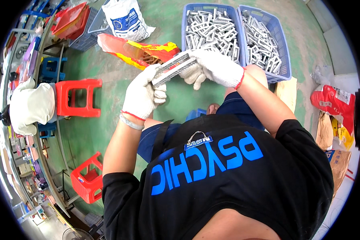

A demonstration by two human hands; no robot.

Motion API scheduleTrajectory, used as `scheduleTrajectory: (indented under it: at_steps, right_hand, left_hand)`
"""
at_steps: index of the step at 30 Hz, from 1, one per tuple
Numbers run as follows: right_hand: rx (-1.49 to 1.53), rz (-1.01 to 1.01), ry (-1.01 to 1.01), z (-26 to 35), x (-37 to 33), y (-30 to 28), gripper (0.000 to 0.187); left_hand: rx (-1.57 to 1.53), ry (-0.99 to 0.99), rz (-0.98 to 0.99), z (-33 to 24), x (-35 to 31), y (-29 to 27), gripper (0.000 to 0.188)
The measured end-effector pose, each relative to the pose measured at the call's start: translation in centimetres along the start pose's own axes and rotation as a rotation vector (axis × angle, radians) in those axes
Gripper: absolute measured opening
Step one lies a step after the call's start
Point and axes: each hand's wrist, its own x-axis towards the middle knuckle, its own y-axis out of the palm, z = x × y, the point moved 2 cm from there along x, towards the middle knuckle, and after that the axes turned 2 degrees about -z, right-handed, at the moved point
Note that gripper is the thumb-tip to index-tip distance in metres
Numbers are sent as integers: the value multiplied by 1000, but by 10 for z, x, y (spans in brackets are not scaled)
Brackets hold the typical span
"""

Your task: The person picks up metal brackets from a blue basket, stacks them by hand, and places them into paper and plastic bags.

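In front of me both hands hold up a long silver-grey metal frame [175, 73] with two parallel bars. My left hand [142, 91], in a white knit glove with a red cuff, is closed on its left end. The right end is gripped by my right hand [218, 67], gloved the same way, with some of its fingers below the frame. Similar metal frames [212, 32] fill a blue plastic crate [185, 24] just beyond my right hand. An open red and yellow bag [126, 52] holding brown pieces lies beyond my left hand.
A second blue crate [285, 44] of metal parts stands to the right. A white sack [126, 20] sits at the far left. Red stools [79, 98] stand on the left, near a seated person [32, 106] at a cluttered bench. Red sacks [332, 102] line the right wall.
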Motion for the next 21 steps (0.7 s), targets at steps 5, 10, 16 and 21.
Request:
scheduleTrajectory:
  at_steps: [5,10,16,21]
  right_hand:
    - [-19,29,64,-1,7,-2,42]
    - [228,257,187,1,18,-3,35]
    - [31,-26,191,-1,15,-33,55]
    - [79,-158,143,8,12,-55,36]
  left_hand:
    - [-114,-116,131,1,10,-22,21]
    - [-95,62,-100,-11,3,-38,18]
    - [149,284,-389,-60,32,-103,23]
    - [255,284,-473,-93,84,-123,23]
